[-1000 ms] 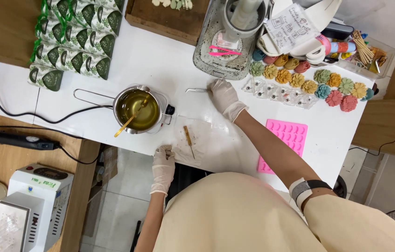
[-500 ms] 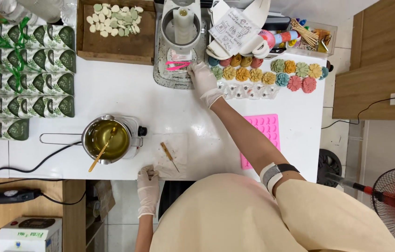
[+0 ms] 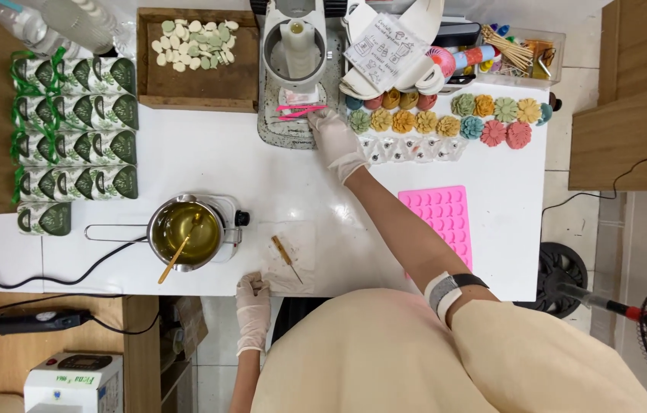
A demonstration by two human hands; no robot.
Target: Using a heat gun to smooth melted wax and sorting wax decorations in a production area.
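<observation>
Both hands wear pale gloves. Right hand (image 3: 332,139) stretches to the far side of the worktop (image 3: 209,168), fingers curled at the pink tweezers (image 3: 298,112) lying on the grey machine's base (image 3: 281,126); whether it grips them I cannot tell. Left hand (image 3: 253,304) rests loosely curled on the near worktop edge, just beside a clear sheet with a small stick (image 3: 285,252) and near the pot of yellow liquid (image 3: 186,232).

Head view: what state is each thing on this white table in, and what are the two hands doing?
Right hand: gloved, reaching to the pink tweezers.
Left hand: gloved, resting on the table edge.
Pot: full of yellow liquid, stick inside.
Pink mould: cavities empty.
Wooden tray: holds pale pieces.
Flower shapes: lined up in rows.
</observation>
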